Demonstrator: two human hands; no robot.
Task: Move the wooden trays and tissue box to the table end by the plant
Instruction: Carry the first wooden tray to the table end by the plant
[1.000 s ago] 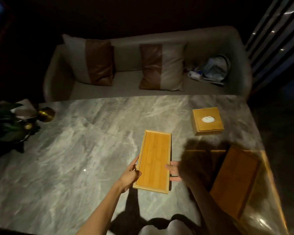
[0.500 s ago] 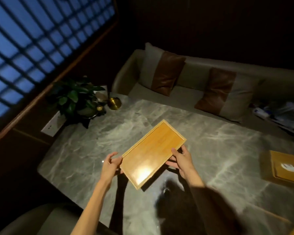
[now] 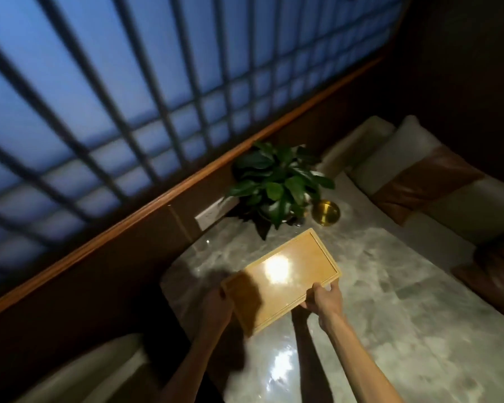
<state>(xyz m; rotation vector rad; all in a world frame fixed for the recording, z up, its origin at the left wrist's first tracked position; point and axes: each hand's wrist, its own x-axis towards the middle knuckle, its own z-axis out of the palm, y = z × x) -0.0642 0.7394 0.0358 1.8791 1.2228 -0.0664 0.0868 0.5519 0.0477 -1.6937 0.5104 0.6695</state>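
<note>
A long wooden tray [image 3: 288,274] with a raised rim hangs slightly above the grey marble table [image 3: 390,315], its far corner pointing at the potted plant [image 3: 277,184]. My left hand [image 3: 216,306] grips its near short end, in shadow. My right hand [image 3: 323,298] grips its right long edge. A bright light glare sits on the tray's floor. The other wooden tray and the tissue box are out of view.
A small brass bowl [image 3: 326,213] stands right of the plant. A cream sofa with brown-and-cream cushions [image 3: 425,181] runs along the table's far side. A latticed window wall [image 3: 128,97] and wooden ledge border the table's end. A curved seat [image 3: 93,370] is at lower left.
Both hands carried the tray from the table's middle toward the plant end, turning it diagonally. My view swung left, so the tissue box and second tray dropped out of view.
</note>
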